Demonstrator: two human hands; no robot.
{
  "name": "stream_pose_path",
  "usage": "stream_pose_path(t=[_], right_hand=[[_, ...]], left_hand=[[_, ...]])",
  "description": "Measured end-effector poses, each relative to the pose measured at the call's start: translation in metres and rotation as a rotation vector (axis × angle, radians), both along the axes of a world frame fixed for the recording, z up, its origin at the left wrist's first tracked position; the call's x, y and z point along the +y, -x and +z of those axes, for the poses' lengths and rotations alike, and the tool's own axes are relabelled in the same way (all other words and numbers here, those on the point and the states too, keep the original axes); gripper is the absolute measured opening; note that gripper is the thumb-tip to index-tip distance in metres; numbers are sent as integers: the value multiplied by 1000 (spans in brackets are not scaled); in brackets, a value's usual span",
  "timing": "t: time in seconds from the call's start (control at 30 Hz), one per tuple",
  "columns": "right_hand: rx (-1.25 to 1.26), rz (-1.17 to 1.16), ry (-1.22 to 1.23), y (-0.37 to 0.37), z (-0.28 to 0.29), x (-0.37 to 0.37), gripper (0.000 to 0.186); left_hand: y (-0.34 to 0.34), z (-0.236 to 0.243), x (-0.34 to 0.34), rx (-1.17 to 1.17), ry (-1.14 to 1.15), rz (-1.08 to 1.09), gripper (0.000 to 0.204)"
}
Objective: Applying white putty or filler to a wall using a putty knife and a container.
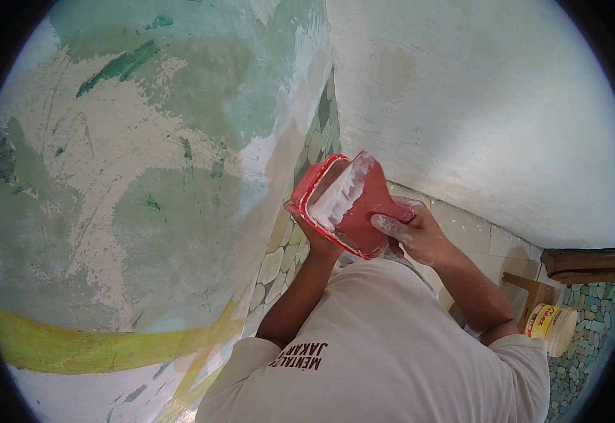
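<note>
Floor: white-spotted beige tiles, green pebble mosaic at right; wooden stool at right; pale bucket adjacent, its exact support unclear

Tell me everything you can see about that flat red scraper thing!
The scraper is red, flat and plastic-looking, with a broad blade that narrows to a handle. Thick white paste is smeared along its wide edge. The right hand grips the handle, thumb on top. It's tilted, its blade over the opening of the red tray; whether it touches the tray's inside is hard to tell.
</note>
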State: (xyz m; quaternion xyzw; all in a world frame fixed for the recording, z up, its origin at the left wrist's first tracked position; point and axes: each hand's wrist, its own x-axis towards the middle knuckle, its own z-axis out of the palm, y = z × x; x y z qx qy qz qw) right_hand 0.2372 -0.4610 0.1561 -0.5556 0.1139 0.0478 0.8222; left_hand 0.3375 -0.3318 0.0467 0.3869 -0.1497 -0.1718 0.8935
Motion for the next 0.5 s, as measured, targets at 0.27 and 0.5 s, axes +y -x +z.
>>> stream_pose_path(t=[0.27,0.5], right_hand=[[128,-139,-320,2,-9,0,23],[51,-306,-458,3,-20,-16,23]], left_hand=[[-3,0,-6,99,134,-8,88],[-9,-1,-18,142,-6,24,83]])
